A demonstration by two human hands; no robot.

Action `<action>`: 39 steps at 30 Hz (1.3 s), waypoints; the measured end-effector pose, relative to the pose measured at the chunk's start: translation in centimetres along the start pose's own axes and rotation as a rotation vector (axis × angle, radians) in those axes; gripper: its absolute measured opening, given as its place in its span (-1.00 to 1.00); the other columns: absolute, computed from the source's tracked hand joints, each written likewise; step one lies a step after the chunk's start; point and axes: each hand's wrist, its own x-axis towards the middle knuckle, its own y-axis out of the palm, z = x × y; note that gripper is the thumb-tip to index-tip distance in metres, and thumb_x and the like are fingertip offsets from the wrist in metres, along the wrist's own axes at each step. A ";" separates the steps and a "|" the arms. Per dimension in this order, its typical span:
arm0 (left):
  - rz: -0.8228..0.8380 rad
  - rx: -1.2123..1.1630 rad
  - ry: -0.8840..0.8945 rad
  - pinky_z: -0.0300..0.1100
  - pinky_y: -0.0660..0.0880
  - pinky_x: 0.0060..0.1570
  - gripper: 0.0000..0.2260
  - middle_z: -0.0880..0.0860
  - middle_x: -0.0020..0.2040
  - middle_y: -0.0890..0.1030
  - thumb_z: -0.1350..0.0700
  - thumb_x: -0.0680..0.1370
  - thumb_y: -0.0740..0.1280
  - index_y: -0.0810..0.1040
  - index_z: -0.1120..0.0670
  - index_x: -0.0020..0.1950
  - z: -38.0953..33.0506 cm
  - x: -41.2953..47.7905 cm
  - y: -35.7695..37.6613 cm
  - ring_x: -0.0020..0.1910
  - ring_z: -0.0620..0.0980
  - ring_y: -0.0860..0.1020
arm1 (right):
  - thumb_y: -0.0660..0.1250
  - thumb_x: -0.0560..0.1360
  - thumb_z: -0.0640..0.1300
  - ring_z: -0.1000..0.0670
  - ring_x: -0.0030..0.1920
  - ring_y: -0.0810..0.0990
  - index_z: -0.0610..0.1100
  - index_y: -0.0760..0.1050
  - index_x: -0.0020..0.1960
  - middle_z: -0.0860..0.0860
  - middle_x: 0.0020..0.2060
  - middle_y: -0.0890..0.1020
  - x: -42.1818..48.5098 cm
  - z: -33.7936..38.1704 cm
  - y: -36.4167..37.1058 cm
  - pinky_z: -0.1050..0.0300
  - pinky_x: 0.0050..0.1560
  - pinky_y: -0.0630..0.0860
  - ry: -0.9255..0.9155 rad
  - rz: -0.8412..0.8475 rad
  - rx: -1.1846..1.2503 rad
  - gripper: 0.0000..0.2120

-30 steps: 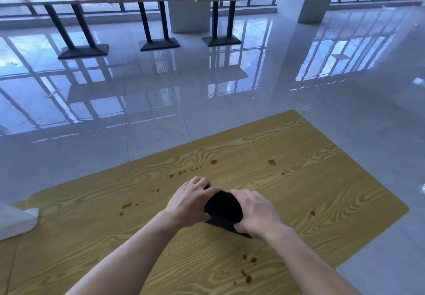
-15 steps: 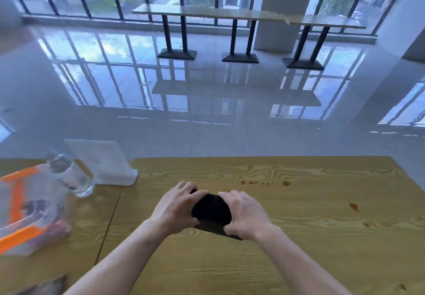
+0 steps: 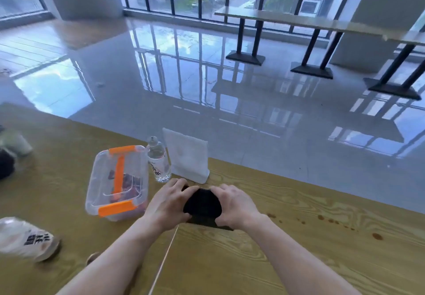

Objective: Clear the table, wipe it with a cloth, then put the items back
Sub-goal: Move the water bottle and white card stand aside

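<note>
A black cloth (image 3: 202,204) lies bunched on the yellow wood-grain table (image 3: 287,248), right by the seam to the neighbouring table. My left hand (image 3: 171,202) grips its left side and my right hand (image 3: 234,205) grips its right side, both pressing it down. Brown spill spots (image 3: 331,221) dot the tabletop to the right of the cloth. Just left of my hands stand a clear plastic box with orange clips (image 3: 118,182), a small water bottle (image 3: 158,160) and a white napkin holder (image 3: 187,155).
A white packet with dark print (image 3: 25,239) lies at the near left. A blurred pale cup (image 3: 17,144) and a dark object (image 3: 5,163) sit at the far left edge. Beyond the table is glossy floor, with long bar tables (image 3: 299,22) by the windows.
My view has swung left, bringing the box, bottle, napkin holder and packet into sight. Both hands stay on the black cloth, which now sits at the table's left end near those items.
</note>
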 end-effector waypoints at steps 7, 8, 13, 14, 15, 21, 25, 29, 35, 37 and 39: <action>0.026 0.001 -0.083 -0.01 0.49 0.12 -0.30 0.04 0.20 0.46 -0.09 0.33 0.47 0.34 -0.06 0.44 5.3 0.6 0.6 0.23 0.10 0.39 | 0.45 0.26 -0.04 -0.04 0.05 0.47 0.08 0.37 0.27 0.05 0.03 0.53 5.8 2.9 0.6 0.03 0.03 0.51 -0.051 0.042 -0.008 -0.40; 0.029 0.000 -0.087 -0.02 0.49 0.13 -0.29 0.05 0.20 0.46 -0.09 0.33 0.47 0.34 -0.06 0.44 5.8 0.6 0.6 0.23 0.10 0.38 | 0.44 0.26 -0.04 -0.04 0.06 0.47 0.08 0.37 0.28 0.05 0.03 0.53 6.3 3.1 0.8 0.03 0.04 0.51 -0.052 0.044 -0.006 -0.39; 0.037 0.001 -0.100 -0.06 0.44 0.16 -0.30 0.05 0.23 0.44 -0.08 0.36 0.47 0.32 -0.06 0.47 6.9 1.2 1.1 0.26 0.08 0.36 | 0.44 0.25 -0.02 -0.05 0.10 0.49 0.08 0.35 0.31 0.04 0.06 0.54 7.6 3.4 1.4 0.02 0.08 0.50 -0.051 0.055 -0.020 -0.36; 0.044 0.002 -0.099 -0.06 0.43 0.18 -0.29 0.05 0.24 0.43 -0.08 0.37 0.47 0.32 -0.05 0.47 6.9 1.3 1.3 0.27 0.09 0.36 | 0.45 0.25 -0.02 -0.05 0.11 0.49 0.07 0.35 0.32 0.04 0.06 0.54 7.7 3.4 1.6 0.02 0.08 0.50 -0.048 0.059 -0.022 -0.35; 0.053 0.003 -0.098 -0.06 0.42 0.21 -0.30 0.06 0.25 0.43 -0.09 0.37 0.46 0.31 -0.05 0.48 7.0 1.4 1.5 0.28 0.09 0.35 | 0.45 0.25 -0.02 -0.05 0.12 0.49 0.07 0.35 0.33 0.04 0.06 0.53 7.8 3.4 1.7 0.03 0.08 0.50 -0.045 0.065 -0.025 -0.33; 0.087 -0.002 -0.110 -0.06 0.40 0.24 -0.29 0.06 0.27 0.40 -0.10 0.37 0.44 0.28 -0.05 0.49 7.1 2.0 2.1 0.30 0.09 0.32 | 0.46 0.29 -0.02 -0.05 0.22 0.44 0.07 0.25 0.47 0.04 0.19 0.51 8.1 2.6 2.2 0.07 0.23 0.41 -0.033 0.078 -0.008 -0.21; 0.067 -0.016 -0.119 -0.04 0.38 0.30 -0.28 0.06 0.30 0.39 -0.10 0.37 0.42 0.27 -0.03 0.49 6.9 1.9 2.5 0.35 0.10 0.28 | 0.43 0.32 0.01 -0.07 0.30 0.38 0.06 0.19 0.51 0.03 0.29 0.45 8.0 2.3 2.6 0.07 0.33 0.29 -0.029 0.070 -0.006 -0.18; 0.046 -0.012 -0.121 0.00 0.33 0.36 -0.28 0.08 0.35 0.36 -0.11 0.39 0.40 0.24 -0.03 0.50 6.9 1.6 2.9 0.41 0.12 0.23 | 0.44 0.32 0.02 -0.07 0.34 0.36 0.08 0.19 0.51 0.04 0.32 0.44 8.1 2.3 2.7 0.05 0.39 0.25 -0.027 0.077 0.003 -0.19; 0.035 0.004 -0.142 0.04 0.23 0.46 -0.29 0.12 0.48 0.25 -0.11 0.45 0.40 0.20 -0.02 0.53 6.6 1.0 3.0 0.53 0.15 0.11 | 0.50 0.34 0.07 -0.07 0.35 0.34 0.07 0.21 0.51 0.04 0.34 0.43 7.7 2.3 2.3 0.01 0.43 0.24 -0.027 0.073 0.030 -0.18; 0.013 -0.005 -0.144 0.07 0.26 0.45 -0.31 0.12 0.50 0.24 -0.10 0.46 0.40 0.20 -0.03 0.53 6.4 0.5 3.0 0.54 0.15 0.11 | 0.50 0.33 0.09 -0.06 0.34 0.34 0.07 0.24 0.50 0.05 0.33 0.43 7.3 2.2 2.2 0.02 0.40 0.27 -0.031 0.044 0.053 -0.19; -0.036 -0.022 -0.138 0.10 0.35 0.39 -0.33 0.10 0.49 0.28 -0.08 0.46 0.41 0.24 -0.04 0.51 6.0 -0.4 2.8 0.52 0.13 0.16 | 0.50 0.33 0.10 -0.05 0.32 0.35 0.07 0.28 0.47 0.06 0.31 0.44 6.9 2.0 2.2 0.02 0.38 0.31 -0.042 0.008 0.063 -0.22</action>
